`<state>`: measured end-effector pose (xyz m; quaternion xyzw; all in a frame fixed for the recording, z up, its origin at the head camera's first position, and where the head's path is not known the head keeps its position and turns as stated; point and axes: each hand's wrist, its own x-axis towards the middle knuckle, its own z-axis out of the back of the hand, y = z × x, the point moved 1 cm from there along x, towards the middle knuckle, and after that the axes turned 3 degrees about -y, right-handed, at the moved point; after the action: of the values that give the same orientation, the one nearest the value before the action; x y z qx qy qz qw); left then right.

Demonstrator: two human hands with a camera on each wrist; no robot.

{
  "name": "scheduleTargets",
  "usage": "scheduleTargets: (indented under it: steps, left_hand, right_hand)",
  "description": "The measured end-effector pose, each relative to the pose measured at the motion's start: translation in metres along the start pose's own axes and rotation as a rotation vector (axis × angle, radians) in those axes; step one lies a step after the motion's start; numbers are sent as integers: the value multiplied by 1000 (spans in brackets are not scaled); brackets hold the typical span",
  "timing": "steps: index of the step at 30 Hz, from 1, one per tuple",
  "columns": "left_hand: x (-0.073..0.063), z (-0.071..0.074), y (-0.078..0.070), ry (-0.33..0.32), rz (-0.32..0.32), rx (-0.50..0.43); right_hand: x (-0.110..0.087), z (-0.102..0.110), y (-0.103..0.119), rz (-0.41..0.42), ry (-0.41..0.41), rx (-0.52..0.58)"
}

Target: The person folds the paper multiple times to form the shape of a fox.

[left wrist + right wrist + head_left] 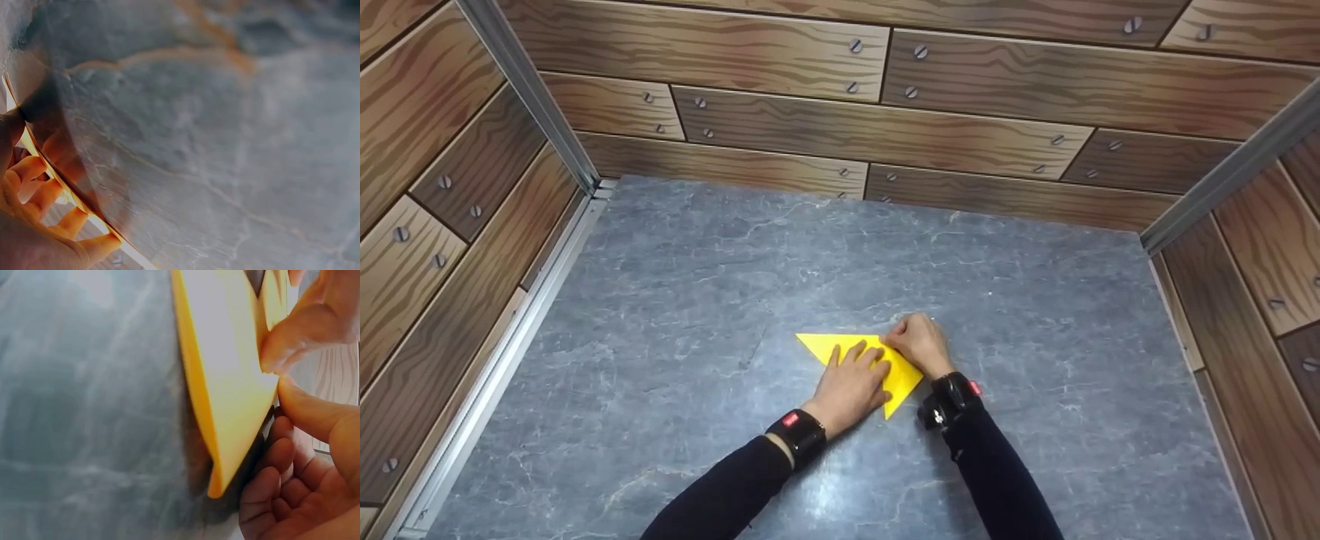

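A yellow sheet of folded paper [901, 381] lies on the grey tabletop, with pointed corners toward the left and the front. My left hand [849, 386] rests on it with fingers spread, and in the left wrist view those fingers [42, 197] touch the paper along its edge. At the far right edge my right hand [919, 343] pinches the sheet between thumb and curled fingers. Up close in the right wrist view, the paper [233, 399] shows layered folds and a narrow tip, with the right thumb [309, 408] at its edge.
The grey marbled tabletop [697, 300] spreads around both hands. Wood-pattern panels stand at the back [780, 112], left and right, joined by metal corner posts [540, 97]. Black cuffs [799, 435] sit on both wrists.
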<state>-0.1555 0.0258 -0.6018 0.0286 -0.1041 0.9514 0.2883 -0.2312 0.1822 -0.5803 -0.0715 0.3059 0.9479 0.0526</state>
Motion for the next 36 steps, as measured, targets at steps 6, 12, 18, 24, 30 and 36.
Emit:
scheduleTargets:
  steps: [6, 12, 18, 24, 30, 36]
  left_hand:
    - [-1, -1, -1, -28, -6, 1]
    - [1, 0, -2, -33, -6, -8]
    - [3, -1, -2, -4, 1, -13]
    - [1, -3, 0, -23, 2, -16]
    - [0, -4, 2, -21, 12, -21]
    - [1, -3, 2, 14, 29, -53]
  right_hand:
    - [5, 7, 8, -104, 117, 18]
    - [7, 15, 17, -129, 164, -35]
    - [7, 17, 11, -73, 152, -92]
    - [-1, 21, -2, -16, 150, -103]
    - [-13, 27, -17, -1, 163, -95]
    - [-26, 34, -35, -12, 188, -85]
